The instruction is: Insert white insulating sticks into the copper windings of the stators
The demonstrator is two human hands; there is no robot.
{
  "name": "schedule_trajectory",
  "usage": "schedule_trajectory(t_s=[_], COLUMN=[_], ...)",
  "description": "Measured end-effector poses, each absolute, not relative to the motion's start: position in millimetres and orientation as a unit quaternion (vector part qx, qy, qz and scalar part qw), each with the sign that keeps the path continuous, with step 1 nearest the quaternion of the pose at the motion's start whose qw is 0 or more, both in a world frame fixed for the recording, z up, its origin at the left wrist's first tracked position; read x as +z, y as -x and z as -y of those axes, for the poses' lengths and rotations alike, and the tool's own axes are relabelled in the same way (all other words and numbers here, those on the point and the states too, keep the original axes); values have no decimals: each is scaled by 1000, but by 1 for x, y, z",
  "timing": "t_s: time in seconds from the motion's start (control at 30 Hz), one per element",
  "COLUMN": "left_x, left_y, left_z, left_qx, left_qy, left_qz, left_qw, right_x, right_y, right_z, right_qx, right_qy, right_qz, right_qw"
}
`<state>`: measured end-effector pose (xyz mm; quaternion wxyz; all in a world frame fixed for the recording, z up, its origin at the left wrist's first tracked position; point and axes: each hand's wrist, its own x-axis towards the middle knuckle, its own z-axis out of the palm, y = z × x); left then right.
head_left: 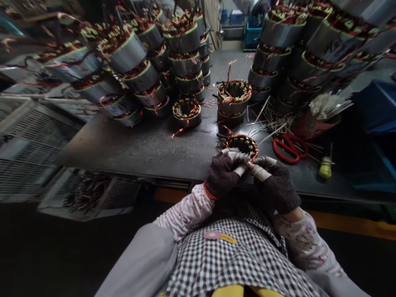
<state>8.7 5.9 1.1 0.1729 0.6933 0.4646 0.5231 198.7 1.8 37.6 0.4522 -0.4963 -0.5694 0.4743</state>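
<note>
A motor stator (241, 142) with copper windings lies at the table's front edge, its near side covered by my hands. My left hand (223, 171), in a dark glove with pale tape round the fingers, is closed in a pinch at the stator's near rim. Facing it, my right hand (274, 179), gloved and taped the same way, is also pinched shut. The fingertips of both hands nearly meet at a short copper-coloured wire end (250, 164). Whether each hand grips that wire or something smaller is hard to make out.
Stacked stators (185, 45) line the left and others (278, 53) the right. A single stator (186, 112) and a short stack (234, 99) stand mid-table. Red-handled scissors (290, 147), loose pale ties (274, 119), a yellow-handled tool (325, 167) and blue bins (377, 107) are at right.
</note>
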Motion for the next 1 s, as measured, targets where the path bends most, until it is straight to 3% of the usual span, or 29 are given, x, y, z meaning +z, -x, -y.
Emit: schedule_trajectory(t_s=[0.47, 0.67, 0.9, 1.0], left_x=[6, 5, 13, 15], left_y=[-10, -8, -3, -5], left_z=[-6, -5, -8, -8], left_qx=[500, 502, 469, 458], left_qy=[-689, -692, -722, -716], left_qz=[-484, -483, -473, -489], left_qw=[202, 190, 188, 196], right_x=[34, 27, 22, 31], right_y=[-203, -204, -208, -209], right_z=[3, -7, -10, -12], right_qx=[425, 400, 154, 119], right_qy=[505, 503, 422, 365], right_qz=[586, 648, 775, 800], right_qw=[470, 408, 444, 461])
